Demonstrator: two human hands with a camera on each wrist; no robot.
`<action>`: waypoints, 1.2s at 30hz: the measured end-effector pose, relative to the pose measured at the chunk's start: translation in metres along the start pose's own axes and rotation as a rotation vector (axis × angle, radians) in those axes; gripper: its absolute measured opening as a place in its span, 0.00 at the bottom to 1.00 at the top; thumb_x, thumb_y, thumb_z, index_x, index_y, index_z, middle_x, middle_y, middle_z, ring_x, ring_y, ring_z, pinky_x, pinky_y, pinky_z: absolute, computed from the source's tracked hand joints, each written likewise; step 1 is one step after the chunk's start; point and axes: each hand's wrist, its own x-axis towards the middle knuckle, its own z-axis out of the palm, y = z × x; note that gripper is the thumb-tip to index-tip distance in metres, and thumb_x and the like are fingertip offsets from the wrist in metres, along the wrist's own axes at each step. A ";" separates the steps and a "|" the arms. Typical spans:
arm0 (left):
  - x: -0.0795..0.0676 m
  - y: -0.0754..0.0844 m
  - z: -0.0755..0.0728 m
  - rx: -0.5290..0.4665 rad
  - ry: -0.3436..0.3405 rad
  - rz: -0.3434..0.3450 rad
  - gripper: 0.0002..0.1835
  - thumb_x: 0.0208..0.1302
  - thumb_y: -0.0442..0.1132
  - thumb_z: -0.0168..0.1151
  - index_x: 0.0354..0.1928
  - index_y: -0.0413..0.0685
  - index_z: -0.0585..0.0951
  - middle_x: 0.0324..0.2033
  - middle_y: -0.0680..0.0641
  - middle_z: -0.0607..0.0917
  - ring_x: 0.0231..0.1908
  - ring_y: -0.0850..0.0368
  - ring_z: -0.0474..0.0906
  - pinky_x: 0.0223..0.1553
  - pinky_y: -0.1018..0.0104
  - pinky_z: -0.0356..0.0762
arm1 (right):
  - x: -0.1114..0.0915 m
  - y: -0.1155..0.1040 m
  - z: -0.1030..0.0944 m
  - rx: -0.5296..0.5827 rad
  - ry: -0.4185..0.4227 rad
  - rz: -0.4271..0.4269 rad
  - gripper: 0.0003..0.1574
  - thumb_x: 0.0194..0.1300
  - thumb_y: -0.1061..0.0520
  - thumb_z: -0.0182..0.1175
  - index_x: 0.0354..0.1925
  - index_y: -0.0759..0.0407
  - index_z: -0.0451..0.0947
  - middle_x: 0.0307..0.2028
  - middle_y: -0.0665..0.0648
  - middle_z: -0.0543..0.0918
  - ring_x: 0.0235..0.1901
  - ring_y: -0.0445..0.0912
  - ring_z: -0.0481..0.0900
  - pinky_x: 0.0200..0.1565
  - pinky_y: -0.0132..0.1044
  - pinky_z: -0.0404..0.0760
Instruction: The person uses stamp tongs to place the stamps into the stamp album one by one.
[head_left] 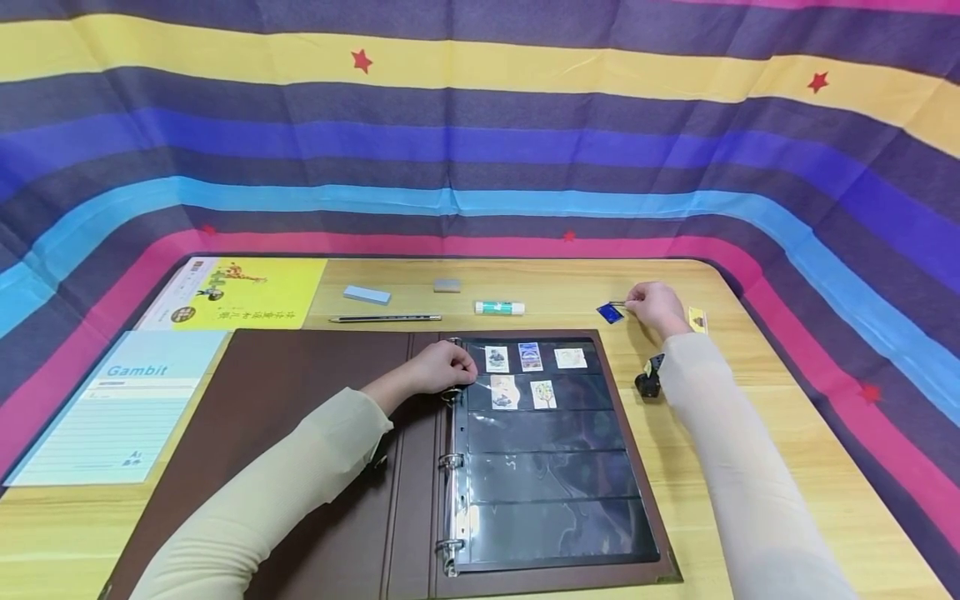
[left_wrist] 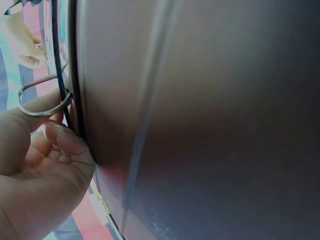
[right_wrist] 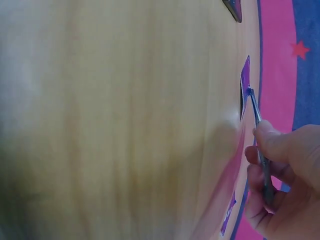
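Note:
My right hand (head_left: 656, 307) holds metal tweezers (right_wrist: 261, 145) at the far right of the table. Their tips meet a blue stamp (head_left: 611, 313), which stands tilted in the right wrist view. To the right of that hand lies a yellow stamp (head_left: 697, 320). With curled fingers my left hand (head_left: 442, 367) pinches the left edge of the black stamp page (head_left: 555, 475), beside the top binder ring (left_wrist: 45, 114). The page lies in an open brown album (head_left: 300, 433). Several stamps (head_left: 504, 392) sit in its upper two rows. Exactly which layer the left fingertips grip is hidden.
Behind the album lie a pencil (head_left: 386, 318), a light blue box (head_left: 367, 295), a grey block (head_left: 447, 286) and a glue stick (head_left: 498, 308). A notebook (head_left: 112, 417) and a yellow booklet (head_left: 262, 292) are at the left. Striped cloth (head_left: 480, 150) surrounds the table's far edge.

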 end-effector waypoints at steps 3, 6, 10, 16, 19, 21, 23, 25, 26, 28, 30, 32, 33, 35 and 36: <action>0.000 0.001 0.000 0.005 0.002 0.000 0.04 0.53 0.38 0.55 0.25 0.49 0.78 0.13 0.52 0.69 0.16 0.61 0.62 0.29 0.69 0.65 | -0.001 0.002 0.000 -0.032 0.000 -0.012 0.10 0.58 0.57 0.49 0.32 0.63 0.72 0.29 0.59 0.72 0.28 0.51 0.65 0.31 0.42 0.63; 0.000 0.001 0.000 0.000 -0.002 0.002 0.04 0.53 0.37 0.55 0.25 0.49 0.78 0.14 0.52 0.70 0.16 0.61 0.63 0.29 0.69 0.65 | -0.005 0.002 -0.004 -0.057 -0.002 -0.033 0.10 0.58 0.57 0.49 0.31 0.63 0.72 0.28 0.58 0.72 0.28 0.50 0.66 0.30 0.42 0.63; 0.000 0.002 0.000 -0.001 -0.005 0.008 0.04 0.53 0.37 0.55 0.25 0.48 0.78 0.15 0.52 0.71 0.16 0.61 0.63 0.28 0.69 0.65 | -0.013 -0.001 -0.012 -0.024 0.006 -0.059 0.11 0.58 0.57 0.48 0.33 0.63 0.72 0.28 0.59 0.72 0.26 0.50 0.65 0.28 0.41 0.63; 0.001 0.002 -0.001 0.003 -0.005 0.010 0.03 0.53 0.38 0.55 0.25 0.48 0.78 0.14 0.52 0.71 0.17 0.61 0.63 0.28 0.69 0.65 | -0.029 -0.015 -0.021 0.064 0.071 -0.094 0.11 0.59 0.55 0.48 0.33 0.62 0.71 0.29 0.60 0.73 0.24 0.49 0.65 0.24 0.39 0.63; 0.001 0.002 -0.001 0.005 -0.005 0.009 0.03 0.53 0.38 0.55 0.25 0.48 0.78 0.14 0.52 0.71 0.17 0.61 0.63 0.29 0.69 0.65 | -0.038 -0.024 -0.019 0.084 0.085 -0.144 0.10 0.58 0.55 0.49 0.32 0.62 0.71 0.28 0.60 0.74 0.24 0.48 0.67 0.23 0.38 0.65; 0.001 0.002 -0.001 0.005 -0.007 0.011 0.03 0.53 0.38 0.55 0.26 0.48 0.78 0.14 0.52 0.70 0.16 0.61 0.63 0.29 0.69 0.65 | -0.046 -0.029 -0.015 0.101 0.075 -0.176 0.10 0.57 0.55 0.50 0.31 0.62 0.72 0.27 0.60 0.74 0.24 0.47 0.68 0.22 0.37 0.65; 0.001 0.002 -0.001 -0.001 -0.011 0.011 0.03 0.53 0.37 0.55 0.26 0.48 0.77 0.13 0.52 0.70 0.16 0.61 0.62 0.28 0.69 0.65 | -0.053 -0.035 -0.010 0.101 0.057 -0.210 0.09 0.57 0.56 0.51 0.30 0.62 0.72 0.26 0.60 0.75 0.23 0.47 0.68 0.22 0.36 0.66; 0.001 0.002 -0.001 -0.009 -0.013 0.011 0.03 0.53 0.37 0.55 0.25 0.48 0.77 0.13 0.52 0.69 0.16 0.61 0.62 0.28 0.69 0.65 | -0.060 -0.039 -0.003 0.111 0.032 -0.231 0.09 0.56 0.56 0.51 0.29 0.62 0.72 0.25 0.59 0.75 0.23 0.46 0.68 0.22 0.36 0.66; 0.001 0.001 -0.001 -0.012 -0.012 0.010 0.04 0.53 0.37 0.55 0.25 0.48 0.78 0.13 0.52 0.69 0.15 0.61 0.62 0.28 0.69 0.65 | -0.063 -0.041 0.000 0.112 0.019 -0.239 0.09 0.56 0.56 0.52 0.28 0.62 0.72 0.24 0.58 0.75 0.22 0.46 0.68 0.23 0.36 0.66; 0.001 0.000 -0.001 -0.013 -0.010 0.008 0.04 0.53 0.37 0.55 0.25 0.48 0.78 0.13 0.52 0.69 0.15 0.61 0.62 0.28 0.69 0.65 | -0.069 -0.044 0.008 0.106 0.000 -0.253 0.08 0.56 0.57 0.52 0.28 0.61 0.72 0.23 0.57 0.74 0.22 0.46 0.68 0.23 0.36 0.66; 0.001 0.000 -0.001 -0.008 -0.007 0.009 0.04 0.53 0.37 0.55 0.25 0.49 0.78 0.13 0.52 0.69 0.15 0.61 0.62 0.28 0.69 0.65 | -0.072 -0.046 0.015 0.094 -0.005 -0.264 0.07 0.55 0.57 0.53 0.27 0.60 0.72 0.22 0.55 0.74 0.22 0.46 0.67 0.24 0.36 0.65; 0.001 -0.001 -0.001 -0.002 -0.006 0.011 0.04 0.53 0.37 0.55 0.25 0.49 0.77 0.13 0.52 0.69 0.15 0.61 0.62 0.28 0.69 0.65 | -0.075 -0.047 0.021 0.081 -0.001 -0.271 0.06 0.54 0.57 0.53 0.26 0.59 0.72 0.22 0.54 0.74 0.21 0.46 0.67 0.24 0.36 0.65; 0.001 -0.001 -0.001 0.000 -0.007 0.012 0.04 0.53 0.37 0.55 0.25 0.49 0.77 0.13 0.52 0.69 0.15 0.61 0.62 0.28 0.69 0.64 | -0.075 -0.047 0.024 0.072 0.005 -0.280 0.05 0.54 0.58 0.53 0.25 0.58 0.72 0.22 0.53 0.73 0.21 0.45 0.67 0.25 0.36 0.65; 0.001 -0.001 -0.001 0.003 -0.009 0.023 0.03 0.53 0.37 0.55 0.25 0.48 0.77 0.13 0.52 0.68 0.15 0.61 0.61 0.28 0.69 0.64 | -0.076 -0.046 0.028 0.068 0.015 -0.302 0.04 0.54 0.58 0.54 0.24 0.58 0.72 0.22 0.53 0.74 0.21 0.45 0.67 0.26 0.36 0.64; 0.001 -0.001 -0.001 0.005 -0.010 0.027 0.03 0.53 0.37 0.55 0.25 0.48 0.78 0.13 0.52 0.68 0.16 0.61 0.61 0.28 0.69 0.64 | -0.076 -0.046 0.029 0.072 0.016 -0.312 0.04 0.53 0.59 0.54 0.24 0.58 0.72 0.22 0.53 0.74 0.21 0.45 0.67 0.26 0.36 0.64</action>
